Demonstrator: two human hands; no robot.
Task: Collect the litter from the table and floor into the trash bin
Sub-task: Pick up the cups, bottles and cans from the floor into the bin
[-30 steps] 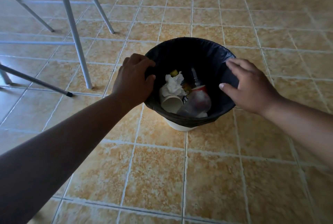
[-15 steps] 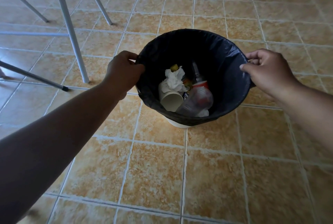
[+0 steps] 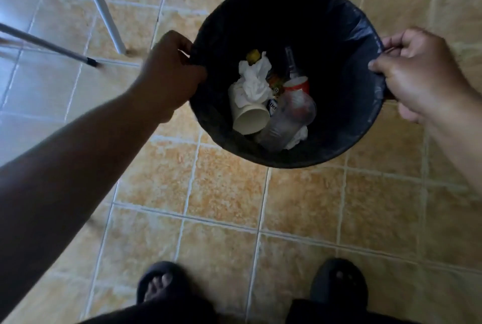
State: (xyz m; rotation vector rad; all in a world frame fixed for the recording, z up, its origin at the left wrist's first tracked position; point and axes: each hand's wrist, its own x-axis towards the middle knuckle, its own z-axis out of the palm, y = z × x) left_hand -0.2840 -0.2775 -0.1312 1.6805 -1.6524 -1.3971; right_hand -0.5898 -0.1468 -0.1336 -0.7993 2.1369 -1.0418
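I have my left grip (image 3: 172, 73) and right grip (image 3: 417, 73) each clutching the rim of the black-lined bin (image 3: 347, 62); between them lie a cup (image 3: 250, 117), tissue (image 3: 254, 81) and bottle (image 3: 289, 115).

Tan tiled floor (image 3: 224, 193), pale grout, white metal furniture legs (image 3: 101, 8) upper left.

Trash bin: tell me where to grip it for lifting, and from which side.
Grip the rim at opposite points, from left and right, as the left hand and right hand do now. The trash bin is round, wide-mouthed, with no handles visible.
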